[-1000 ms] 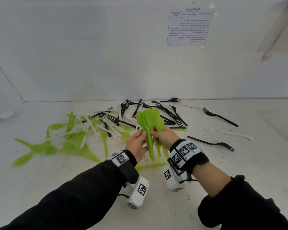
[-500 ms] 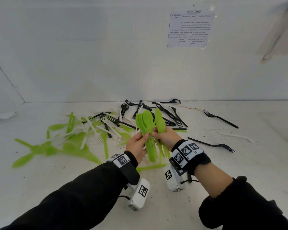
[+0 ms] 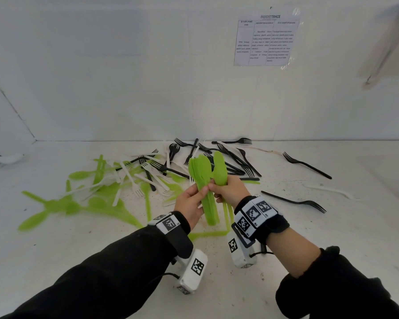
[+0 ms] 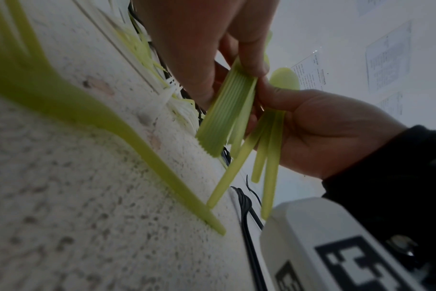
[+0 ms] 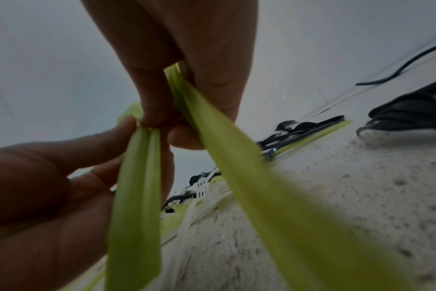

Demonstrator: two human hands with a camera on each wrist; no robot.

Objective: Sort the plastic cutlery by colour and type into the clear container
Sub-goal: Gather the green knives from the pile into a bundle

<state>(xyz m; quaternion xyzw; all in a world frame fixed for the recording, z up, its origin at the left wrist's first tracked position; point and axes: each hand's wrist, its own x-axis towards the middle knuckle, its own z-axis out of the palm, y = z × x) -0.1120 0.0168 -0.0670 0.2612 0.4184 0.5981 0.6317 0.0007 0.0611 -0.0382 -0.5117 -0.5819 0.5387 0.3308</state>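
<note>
Behind hands (image 3: 207, 196), black forks (image 3: 230, 161).

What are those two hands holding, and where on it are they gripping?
Green plastic spoons. The left hand grips a stacked bundle of spoons around the handles, just below the bowls. The right hand pinches a few separate spoons at the same part.

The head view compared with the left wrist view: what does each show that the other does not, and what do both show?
Only the head view shows the whole pile: black forks, white forks, loose green spoons. Only the left wrist view shows the stacked handle ends edge-on. Both show the left hand and right hand holding green spoon bundles.
</note>
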